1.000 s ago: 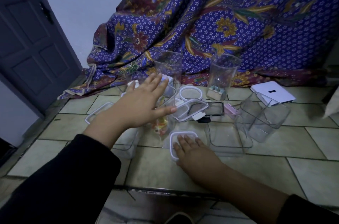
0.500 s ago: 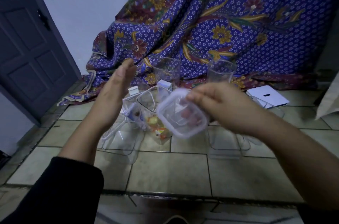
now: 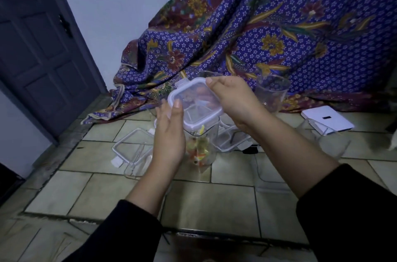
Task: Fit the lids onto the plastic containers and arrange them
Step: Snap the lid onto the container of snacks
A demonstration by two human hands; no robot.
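Note:
A tall clear container [image 3: 202, 148] with colourful sweets at its bottom stands on the tiled floor. A clear square lid with a white rim [image 3: 194, 106] rests tilted on its mouth. My left hand [image 3: 169, 133] grips the container's left side, thumb on the lid's near-left edge. My right hand [image 3: 233, 100] holds the lid's far-right edge. Another clear lid [image 3: 131, 145] lies to the left, and one more lid [image 3: 231, 140] lies behind the container to the right.
Empty clear containers stand at the back right [image 3: 271, 95] and lie at the right [image 3: 328, 143] and left [image 3: 137, 167]. A white flat box [image 3: 327, 120] sits far right. A patterned blue cloth [image 3: 268, 36] drapes behind. A dark door [image 3: 38, 47] is on the left.
My right hand lifted the lid from the floor and brought it onto the sweets container. My left hand dropped from above the container to grip its side.

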